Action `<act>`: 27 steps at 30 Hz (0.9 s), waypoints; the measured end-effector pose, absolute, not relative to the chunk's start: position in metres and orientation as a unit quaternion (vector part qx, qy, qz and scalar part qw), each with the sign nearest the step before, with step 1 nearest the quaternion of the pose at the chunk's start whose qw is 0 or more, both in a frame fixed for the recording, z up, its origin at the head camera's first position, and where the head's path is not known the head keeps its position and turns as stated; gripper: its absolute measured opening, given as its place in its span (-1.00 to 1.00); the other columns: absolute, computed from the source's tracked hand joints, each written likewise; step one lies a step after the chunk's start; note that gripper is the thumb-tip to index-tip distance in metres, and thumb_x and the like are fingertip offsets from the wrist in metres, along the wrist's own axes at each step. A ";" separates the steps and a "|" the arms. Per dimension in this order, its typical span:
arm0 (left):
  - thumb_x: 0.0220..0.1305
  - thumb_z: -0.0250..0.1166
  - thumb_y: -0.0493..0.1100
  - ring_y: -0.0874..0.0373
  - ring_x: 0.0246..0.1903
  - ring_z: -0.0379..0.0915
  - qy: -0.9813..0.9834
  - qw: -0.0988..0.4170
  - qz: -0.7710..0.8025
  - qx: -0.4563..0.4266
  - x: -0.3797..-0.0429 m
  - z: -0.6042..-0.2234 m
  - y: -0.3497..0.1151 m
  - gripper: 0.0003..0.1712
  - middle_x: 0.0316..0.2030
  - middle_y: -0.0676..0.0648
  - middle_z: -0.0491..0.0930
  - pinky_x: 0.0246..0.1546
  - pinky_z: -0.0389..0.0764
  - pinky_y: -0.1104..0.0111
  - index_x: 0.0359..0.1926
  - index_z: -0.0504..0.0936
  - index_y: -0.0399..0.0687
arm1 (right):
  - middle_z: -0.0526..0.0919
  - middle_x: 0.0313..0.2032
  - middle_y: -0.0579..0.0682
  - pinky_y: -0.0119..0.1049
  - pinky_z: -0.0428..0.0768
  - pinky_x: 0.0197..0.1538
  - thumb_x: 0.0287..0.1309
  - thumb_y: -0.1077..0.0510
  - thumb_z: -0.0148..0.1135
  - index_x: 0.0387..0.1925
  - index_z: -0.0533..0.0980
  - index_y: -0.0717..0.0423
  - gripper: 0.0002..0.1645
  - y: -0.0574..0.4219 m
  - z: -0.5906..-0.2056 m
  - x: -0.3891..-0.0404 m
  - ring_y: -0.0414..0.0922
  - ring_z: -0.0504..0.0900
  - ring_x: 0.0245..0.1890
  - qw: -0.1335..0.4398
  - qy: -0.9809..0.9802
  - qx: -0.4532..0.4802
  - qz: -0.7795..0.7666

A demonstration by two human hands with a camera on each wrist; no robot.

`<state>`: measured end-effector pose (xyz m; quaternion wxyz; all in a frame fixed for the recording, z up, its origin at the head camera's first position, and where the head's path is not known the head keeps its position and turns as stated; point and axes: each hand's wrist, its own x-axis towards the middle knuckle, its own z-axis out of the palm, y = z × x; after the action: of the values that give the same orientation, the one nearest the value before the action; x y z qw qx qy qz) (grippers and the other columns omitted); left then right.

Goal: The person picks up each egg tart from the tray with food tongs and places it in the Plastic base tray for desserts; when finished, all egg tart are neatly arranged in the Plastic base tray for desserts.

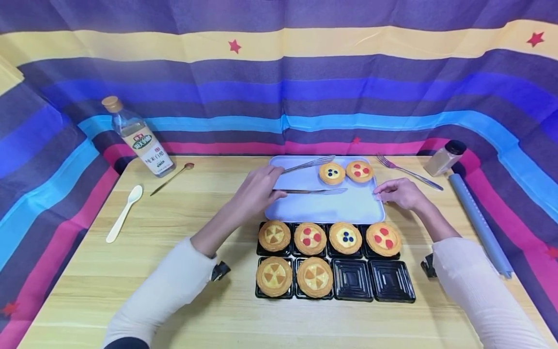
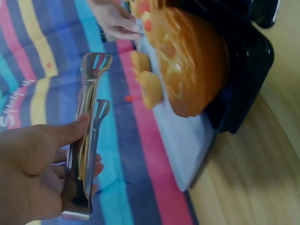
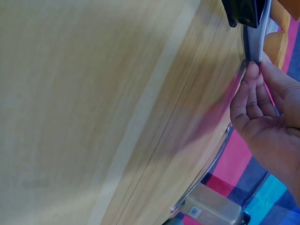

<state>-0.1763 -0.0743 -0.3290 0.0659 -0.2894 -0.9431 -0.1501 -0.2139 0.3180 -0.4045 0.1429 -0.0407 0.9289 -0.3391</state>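
Observation:
My left hand [image 1: 260, 186] holds metal serving tongs [image 2: 82, 140] over the left part of a pale tray [image 1: 314, 208]. The tongs' arms are spread apart and point right, with nothing between their tips. On the tray, a tart with blue berries [image 1: 332, 173] and a tart with red pieces [image 1: 360, 171] lie side by side at the back right. My right hand [image 1: 401, 193] pinches the tray's right edge between thumb and fingers, as the right wrist view also shows. Most of the left fingers are hidden behind the tongs.
Before the tray, black square holders [image 1: 392, 281] stand in two rows; several bear tarts [image 1: 274, 276], and the two at front right show bare ridged bottoms. Around lie a white spoon [image 1: 125, 211], small metal spoon [image 1: 172, 178], bottle [image 1: 144, 140], fork [image 1: 410, 170], shaker [image 1: 444, 157] and blue roll [image 1: 481, 225].

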 end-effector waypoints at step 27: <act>0.17 0.35 -0.02 0.00 -0.11 0.53 -0.972 0.008 -0.077 -0.221 -0.229 -0.361 -0.031 -0.59 -0.21 -0.15 0.61 0.02 0.54 0.14 -0.09 0.58 -0.24 | 0.71 -0.47 -0.08 -0.46 0.51 -0.38 0.16 0.14 0.27 -0.11 0.60 0.30 -0.67 0.318 -0.404 -0.214 -0.29 0.59 -0.46 0.143 0.929 -0.038 -0.340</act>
<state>-0.2292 -0.0311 -0.3607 0.0081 -0.2210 -0.9722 -0.0773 -0.2135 0.3182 -0.4039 0.1426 -0.0376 0.9288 -0.3399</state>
